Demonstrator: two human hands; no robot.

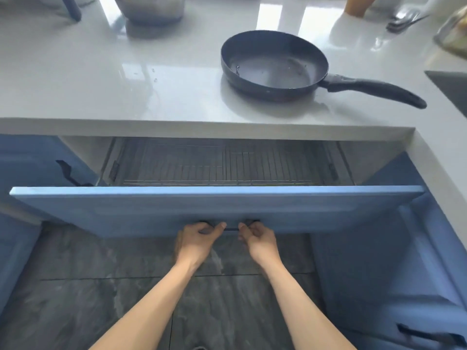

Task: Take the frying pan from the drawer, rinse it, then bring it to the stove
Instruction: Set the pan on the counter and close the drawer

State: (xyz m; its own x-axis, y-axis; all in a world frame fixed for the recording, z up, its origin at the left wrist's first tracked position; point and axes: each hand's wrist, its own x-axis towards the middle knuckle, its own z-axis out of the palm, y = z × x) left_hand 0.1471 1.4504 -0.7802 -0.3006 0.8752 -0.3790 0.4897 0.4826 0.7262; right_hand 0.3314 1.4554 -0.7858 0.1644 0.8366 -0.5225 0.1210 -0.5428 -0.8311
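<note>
A black frying pan [274, 65] sits on the pale countertop [126, 92], its handle pointing right toward the counter's corner. Below the counter a blue drawer [217, 208] stands pulled partway out, showing a bare wire rack [227, 164] inside. My left hand [199, 239] and my right hand [256, 238] both grip the dark bar handle [231, 228] at the bottom middle of the drawer front, fingers curled around it.
A sink edge [452, 84] shows at the right. A glass jar [151, 8], a dark utensil [72, 7], metal cutlery [404, 18] and an orange object [358, 5] stand along the counter's back. Blue cabinet doors flank the drawer; dark tiled floor lies below.
</note>
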